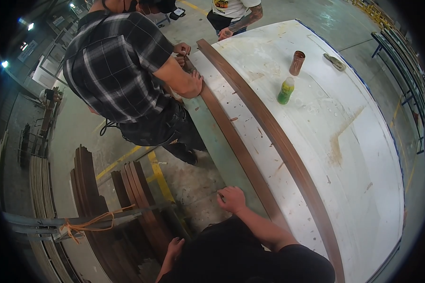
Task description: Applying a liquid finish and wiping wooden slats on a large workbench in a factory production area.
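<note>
Brown strips (236, 147) on a white worktop (359, 151)

Two brown strips lie lengthwise here: the nearer strip runs beside the green edge (217, 141), and the farther strip (269, 123) curves across the white (some of that bend is probably the lens). The right hand (231, 199) sits loosely curled at the green edge, gripping neither strip; whether it clasps the edge, I cannot tell. The left hand (175, 247) hangs low by the body, fingers bent, its palm hidden.

Handling the nearer strip well, I judge, calls for even pressure along its length, matched to the co-worker's hand (196, 82) resting on it, and chips brushed aside first.

Counted on the worktop: two strips, one green bottle (285, 91), one brown cylinder (297, 63). The stacked lengths (144, 188) overlap too much to count.
</note>
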A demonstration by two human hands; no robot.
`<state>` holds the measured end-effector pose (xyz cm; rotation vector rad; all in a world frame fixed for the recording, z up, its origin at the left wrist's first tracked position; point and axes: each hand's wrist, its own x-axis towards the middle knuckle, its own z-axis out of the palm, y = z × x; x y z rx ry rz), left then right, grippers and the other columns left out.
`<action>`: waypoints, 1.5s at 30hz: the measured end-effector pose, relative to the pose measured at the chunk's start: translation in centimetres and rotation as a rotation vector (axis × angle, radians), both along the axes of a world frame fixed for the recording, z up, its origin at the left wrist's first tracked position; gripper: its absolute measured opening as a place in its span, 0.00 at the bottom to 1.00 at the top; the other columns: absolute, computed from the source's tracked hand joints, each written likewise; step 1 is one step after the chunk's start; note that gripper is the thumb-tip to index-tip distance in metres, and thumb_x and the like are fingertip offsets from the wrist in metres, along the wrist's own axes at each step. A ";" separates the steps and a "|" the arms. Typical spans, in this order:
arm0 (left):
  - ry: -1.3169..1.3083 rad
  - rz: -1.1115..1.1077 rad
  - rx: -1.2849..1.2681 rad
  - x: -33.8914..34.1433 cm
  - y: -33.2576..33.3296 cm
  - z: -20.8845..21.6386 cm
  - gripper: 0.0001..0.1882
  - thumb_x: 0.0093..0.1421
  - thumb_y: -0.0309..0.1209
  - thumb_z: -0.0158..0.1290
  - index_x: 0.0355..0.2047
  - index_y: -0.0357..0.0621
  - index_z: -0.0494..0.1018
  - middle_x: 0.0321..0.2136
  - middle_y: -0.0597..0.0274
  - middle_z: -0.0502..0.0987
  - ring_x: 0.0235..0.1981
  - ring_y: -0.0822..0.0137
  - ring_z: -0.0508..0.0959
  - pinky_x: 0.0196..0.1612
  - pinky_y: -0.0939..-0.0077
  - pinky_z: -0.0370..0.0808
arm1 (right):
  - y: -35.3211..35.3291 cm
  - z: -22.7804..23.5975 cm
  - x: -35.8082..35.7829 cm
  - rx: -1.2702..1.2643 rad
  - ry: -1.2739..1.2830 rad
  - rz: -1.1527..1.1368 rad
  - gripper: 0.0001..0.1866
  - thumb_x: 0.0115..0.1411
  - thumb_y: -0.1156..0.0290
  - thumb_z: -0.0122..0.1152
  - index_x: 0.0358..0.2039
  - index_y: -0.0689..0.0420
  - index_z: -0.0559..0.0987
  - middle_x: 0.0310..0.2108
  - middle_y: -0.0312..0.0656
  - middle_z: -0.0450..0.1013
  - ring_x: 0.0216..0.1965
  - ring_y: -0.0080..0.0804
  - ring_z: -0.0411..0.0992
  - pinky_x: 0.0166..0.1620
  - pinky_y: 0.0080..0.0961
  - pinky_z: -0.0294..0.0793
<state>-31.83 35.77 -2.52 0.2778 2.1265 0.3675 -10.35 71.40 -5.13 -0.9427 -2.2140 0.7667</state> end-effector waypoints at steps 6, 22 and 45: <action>0.011 -0.023 -0.015 0.1 0.4 0.6 0.38 0.67 0.46 0.59 0.66 0.27 0.65 0.57 0.36 0.78 0.60 0.50 0.78 0.63 0.64 0.73 | 0.0 0.0 0.0 -0.003 -0.005 0.004 0.05 0.56 0.63 0.67 0.31 0.48 0.84 0.26 0.33 0.76 0.33 0.34 0.76 0.39 0.35 0.72; -0.007 0.018 -0.008 -0.3 0.2 0.3 0.38 0.67 0.46 0.59 0.66 0.28 0.65 0.58 0.35 0.77 0.62 0.49 0.77 0.63 0.63 0.73 | 0.0 0.3 -0.1 -0.004 0.004 0.007 0.04 0.55 0.64 0.67 0.29 0.48 0.83 0.26 0.33 0.76 0.32 0.35 0.76 0.38 0.35 0.72; -0.005 0.002 -0.007 0.1 0.1 0.2 0.38 0.68 0.46 0.58 0.67 0.27 0.64 0.59 0.36 0.76 0.62 0.49 0.77 0.64 0.63 0.72 | -0.4 0.0 -0.1 0.017 0.023 0.005 0.04 0.55 0.64 0.67 0.30 0.49 0.83 0.26 0.34 0.76 0.32 0.35 0.75 0.37 0.36 0.71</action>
